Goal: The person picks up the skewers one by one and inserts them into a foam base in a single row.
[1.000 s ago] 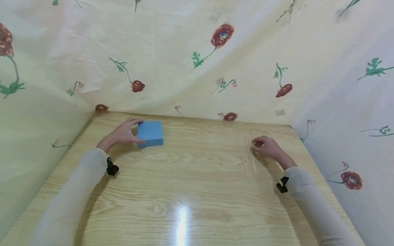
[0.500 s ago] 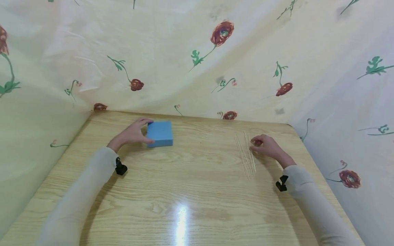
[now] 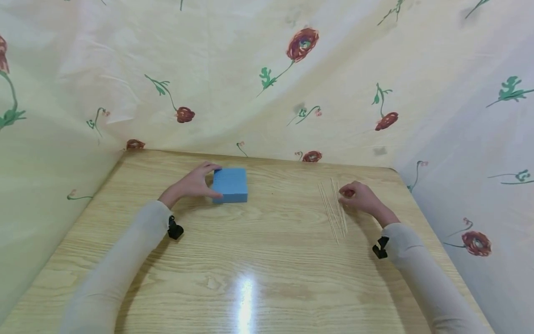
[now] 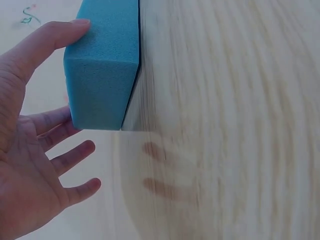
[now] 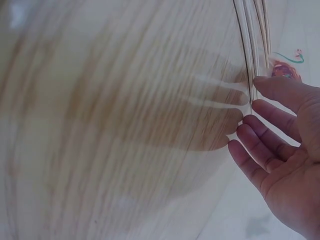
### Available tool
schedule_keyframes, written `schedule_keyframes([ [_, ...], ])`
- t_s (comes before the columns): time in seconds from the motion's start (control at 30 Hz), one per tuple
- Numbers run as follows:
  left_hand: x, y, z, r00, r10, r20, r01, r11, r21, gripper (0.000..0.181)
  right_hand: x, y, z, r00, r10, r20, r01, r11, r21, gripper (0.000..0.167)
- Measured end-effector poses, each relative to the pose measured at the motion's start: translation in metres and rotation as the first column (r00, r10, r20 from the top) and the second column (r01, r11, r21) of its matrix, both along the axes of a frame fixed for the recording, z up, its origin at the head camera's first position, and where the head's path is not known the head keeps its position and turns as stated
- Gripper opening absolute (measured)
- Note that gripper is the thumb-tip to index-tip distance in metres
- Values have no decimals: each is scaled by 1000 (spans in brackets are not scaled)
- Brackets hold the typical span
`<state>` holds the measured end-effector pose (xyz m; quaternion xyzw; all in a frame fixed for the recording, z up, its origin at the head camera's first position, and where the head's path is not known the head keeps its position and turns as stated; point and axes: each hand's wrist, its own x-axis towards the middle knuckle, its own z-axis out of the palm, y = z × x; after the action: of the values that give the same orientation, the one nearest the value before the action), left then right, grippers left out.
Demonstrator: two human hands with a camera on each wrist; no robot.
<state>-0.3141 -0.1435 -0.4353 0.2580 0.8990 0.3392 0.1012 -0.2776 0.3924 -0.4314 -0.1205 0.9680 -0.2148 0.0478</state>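
Observation:
A blue foam block [image 3: 230,182] lies on the table left of the middle. My left hand [image 3: 193,184] holds it by its left end, thumb on the near side and fingers at the far side. In the left wrist view the thumb presses the foam [image 4: 102,95], while two fingers of the left hand [image 4: 35,155] stick out free. Several thin wooden sticks [image 3: 331,208] lie lengthwise on the right of the table. Beside them rests my right hand [image 3: 362,198], fingers loosely bent. Its fingertips are at the sticks [image 5: 248,45] in the right wrist view; I cannot tell whether they touch.
The wooden table [image 3: 271,250] has a bright light reflection near its front. A flowered cloth [image 3: 233,83] hangs behind the table and along both sides. Bare tabletop lies between the foam block and the sticks.
My left hand has moved the blue foam block to the right across the table, drawing it slightly nearer at the end. The right hand and the sticks have stayed almost in place.

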Motion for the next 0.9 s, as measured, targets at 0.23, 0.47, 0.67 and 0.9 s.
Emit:
schedule_keyframes([
  [0.23,1,11,1,999,-30,15,30,999,24,97,-2,1,1,1000,9,-8,-9,1000,13,30],
  [0.47,0,21,0,998,-54,22,53,998,23,97,0,2,4,1000,26,2,-26,1000,7,31],
  [0.67,-2,29,1,997,-69,25,68,998,10,97,-1,2,4,1000,28,0,-28,1000,9,33],
  [0.9,-2,40,-2,996,-91,22,91,995,34,99,-2,1,8,999,9,47,-10,1000,24,34],
])
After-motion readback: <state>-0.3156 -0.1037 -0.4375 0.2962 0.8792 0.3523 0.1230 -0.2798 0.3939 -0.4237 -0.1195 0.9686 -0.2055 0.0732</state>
